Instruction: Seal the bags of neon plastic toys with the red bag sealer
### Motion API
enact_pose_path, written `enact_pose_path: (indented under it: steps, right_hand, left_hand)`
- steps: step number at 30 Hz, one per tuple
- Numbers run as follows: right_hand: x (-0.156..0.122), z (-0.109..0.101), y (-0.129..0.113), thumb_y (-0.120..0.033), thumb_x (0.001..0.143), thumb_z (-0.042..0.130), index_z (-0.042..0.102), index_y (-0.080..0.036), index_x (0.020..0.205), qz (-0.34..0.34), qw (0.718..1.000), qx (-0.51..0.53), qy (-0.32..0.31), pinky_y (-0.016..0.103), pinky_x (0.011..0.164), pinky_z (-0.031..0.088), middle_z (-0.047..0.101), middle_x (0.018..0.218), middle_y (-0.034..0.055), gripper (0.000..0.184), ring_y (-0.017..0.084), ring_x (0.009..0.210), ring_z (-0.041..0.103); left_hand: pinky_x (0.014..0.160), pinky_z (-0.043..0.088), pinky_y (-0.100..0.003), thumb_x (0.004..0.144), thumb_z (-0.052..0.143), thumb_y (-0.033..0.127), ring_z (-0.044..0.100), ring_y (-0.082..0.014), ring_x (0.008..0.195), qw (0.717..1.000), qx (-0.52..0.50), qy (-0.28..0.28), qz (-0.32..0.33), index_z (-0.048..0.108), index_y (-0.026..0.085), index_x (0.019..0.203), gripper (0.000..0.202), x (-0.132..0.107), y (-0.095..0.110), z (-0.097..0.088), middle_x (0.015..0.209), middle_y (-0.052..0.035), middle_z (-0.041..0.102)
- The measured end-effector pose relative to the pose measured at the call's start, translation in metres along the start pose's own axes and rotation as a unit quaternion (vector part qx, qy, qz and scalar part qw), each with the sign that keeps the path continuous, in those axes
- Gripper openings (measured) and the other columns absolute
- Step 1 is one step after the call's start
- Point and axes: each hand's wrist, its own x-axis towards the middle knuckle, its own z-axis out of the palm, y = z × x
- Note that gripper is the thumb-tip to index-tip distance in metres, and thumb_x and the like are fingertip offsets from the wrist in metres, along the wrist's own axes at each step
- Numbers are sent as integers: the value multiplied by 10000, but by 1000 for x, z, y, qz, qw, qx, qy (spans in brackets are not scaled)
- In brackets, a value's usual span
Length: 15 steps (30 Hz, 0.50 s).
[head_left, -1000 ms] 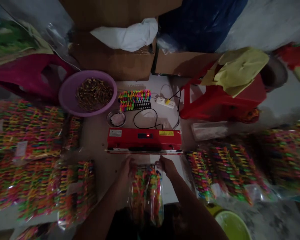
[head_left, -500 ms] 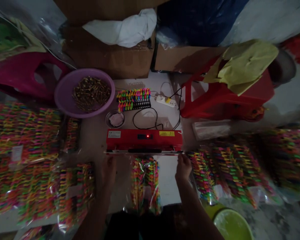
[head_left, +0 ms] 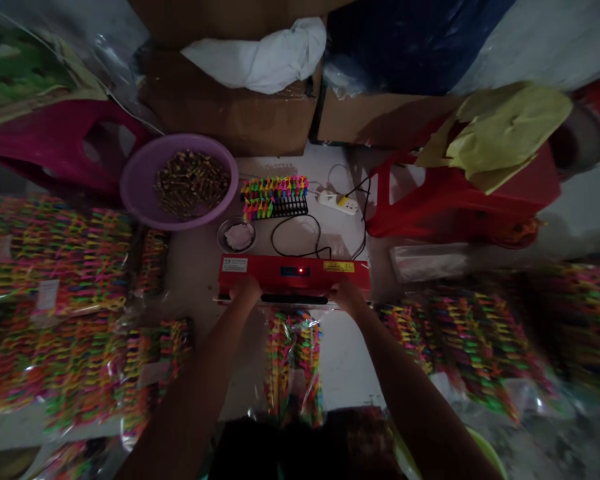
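Observation:
A red heat sealer (head_left: 294, 270) lies across the floor in front of me, a small red light lit on its top. My left hand (head_left: 245, 291) rests on its left part and my right hand (head_left: 345, 295) on its right part, both pressing down on the sealing bar with fingers curled over it. A clear plastic bag of bright multicoloured clips (head_left: 293, 360) lies between my forearms, its top edge under the sealer's bar.
Sealed packs of coloured clips are heaped at left (head_left: 55, 293) and right (head_left: 470, 340). A purple basin (head_left: 130, 187) of brown bits, a small dish (head_left: 237, 235), a clip rack (head_left: 274, 197), a power strip (head_left: 336, 203), a red stool (head_left: 460, 193) and cardboard boxes (head_left: 230, 113) stand behind.
My hands left the bag's top corners, spread out to its sides, then moved up onto the sealer and pressed its bar down. The bag's mouth now sits under the bar.

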Motion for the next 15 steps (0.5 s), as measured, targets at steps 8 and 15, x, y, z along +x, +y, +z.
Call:
enact_pose_path:
  steps: [8,15]
  right_hand:
    - [-18,7,20,-258,785,564,610,-196,782,-94,983,140,70,261,613,415,675,753,47,77,172,674,616]
    - [-10,-11,14,-122,714,538,632,-191,667,-143,986,77,26,277,683,434,664,719,48,125,177,729,597]
  left_hand:
    - [704,417,-265,696,585,303,606,-182,748,991,-19,-44,125,547,207,643,116,-40,-7,-28,726,-22,642]
    - [626,394,-254,650,644,268,598,-174,669,993,-22,-27,113,534,207,792,190,-36,-9,-33,686,5,638]
